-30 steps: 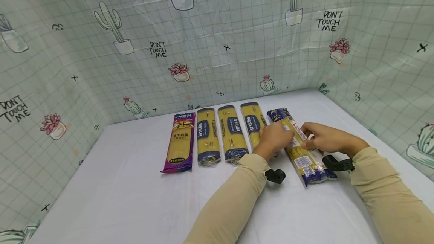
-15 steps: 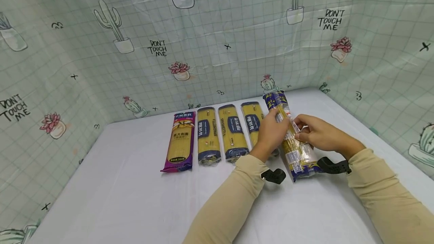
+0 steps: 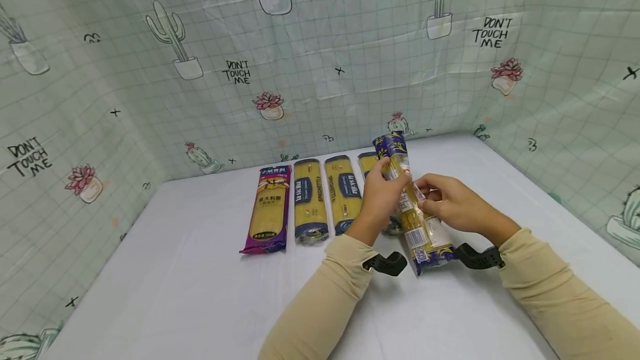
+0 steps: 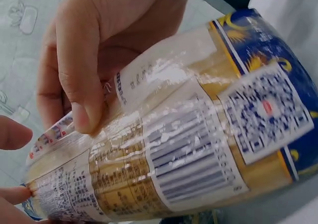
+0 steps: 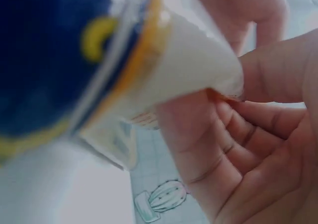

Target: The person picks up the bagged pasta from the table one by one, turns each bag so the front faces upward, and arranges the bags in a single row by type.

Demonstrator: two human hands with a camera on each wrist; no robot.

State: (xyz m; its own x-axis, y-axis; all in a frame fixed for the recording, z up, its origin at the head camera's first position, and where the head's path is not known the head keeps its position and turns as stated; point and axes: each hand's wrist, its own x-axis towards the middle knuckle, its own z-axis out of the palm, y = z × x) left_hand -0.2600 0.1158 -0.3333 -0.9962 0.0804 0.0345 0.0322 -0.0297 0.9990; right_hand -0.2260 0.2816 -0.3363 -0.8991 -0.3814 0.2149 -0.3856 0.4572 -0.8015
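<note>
A pasta pack with clear wrap and blue, yellow-patterned ends is tilted up, its far end raised over the rightmost pack of the row. Its barcode and QR code label faces up in the left wrist view. My left hand grips the pack's left side near the far end. My right hand pinches the right edge between thumb and fingers; the right wrist view shows that hand close on the wrap. A blue-ended spaghetti pack lies partly hidden behind my left hand.
Two more blue-ended spaghetti packs, one left and one right, lie side by side on the white table. A purple pasta pack is at the row's left end. A cactus-print cloth rises behind.
The pack has come up off the table at its far end and moved left toward the row, both hands moving with it. My left hand has shifted to its left side.
</note>
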